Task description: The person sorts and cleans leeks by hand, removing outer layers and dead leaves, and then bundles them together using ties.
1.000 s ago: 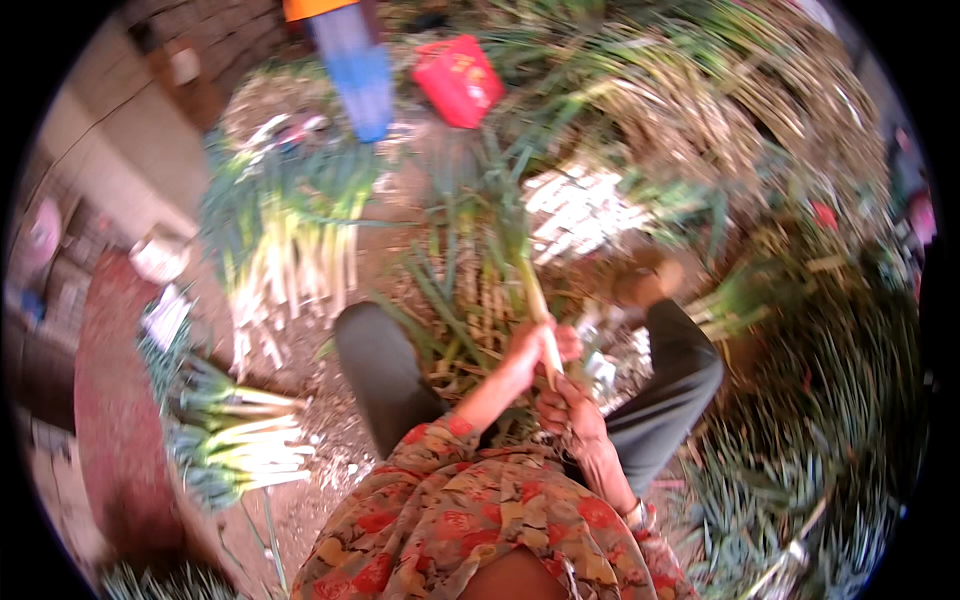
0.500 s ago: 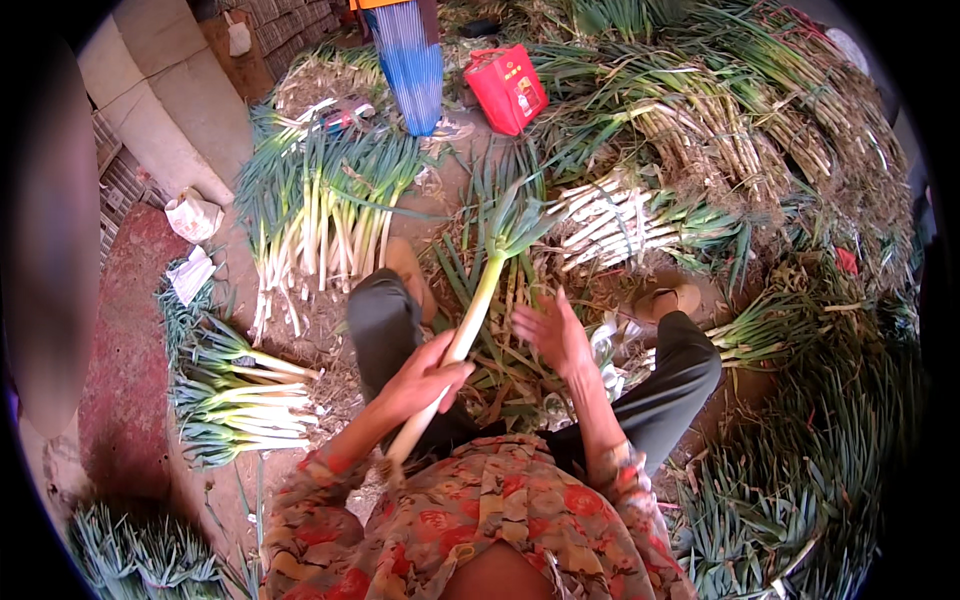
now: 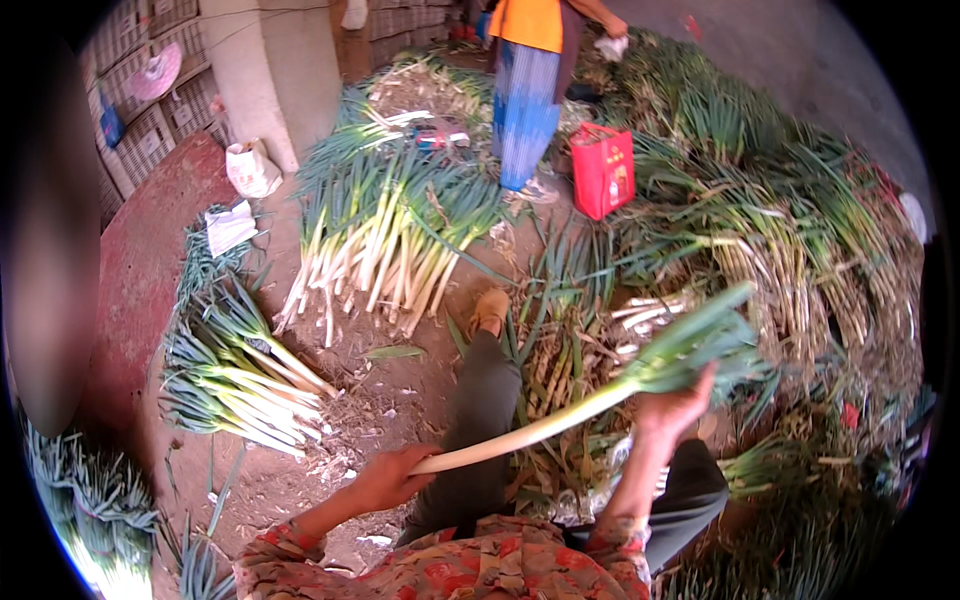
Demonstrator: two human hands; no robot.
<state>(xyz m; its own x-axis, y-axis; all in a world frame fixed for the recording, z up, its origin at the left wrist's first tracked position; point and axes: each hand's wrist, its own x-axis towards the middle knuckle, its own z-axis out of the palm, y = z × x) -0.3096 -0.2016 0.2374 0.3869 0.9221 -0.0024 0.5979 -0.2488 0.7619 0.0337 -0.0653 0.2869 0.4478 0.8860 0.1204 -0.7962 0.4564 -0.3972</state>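
A long green onion [image 3: 540,428] lies slantwise across my lap, white root end to the left and green leaves to the upper right. Its root end sits in the closed fingers of my left hand [image 3: 388,478]. At the leafy end, my right hand [image 3: 680,408] is closed around the leaves, which partly cover its fingers. Left of my knee, a small pile of trimmed green onions [image 3: 250,385] rests on the dirt floor. A larger spread of trimmed green onions [image 3: 385,230] lies farther ahead.
Untrimmed green onions [image 3: 790,250] are heaped along the right. Peeled leaves and stalks litter the ground between my legs. A red bag [image 3: 602,172] stands ahead, beside a person in blue trousers [image 3: 525,110]. A white bag [image 3: 252,168] sits by a pillar [image 3: 250,80]. Bundled onions [image 3: 95,500] occupy the lower left.
The green onion has swung from near upright to a flatter slant toward the right. My right hand, open before, now grips its leaves; my left hand has moved to its root end. The view has shifted.
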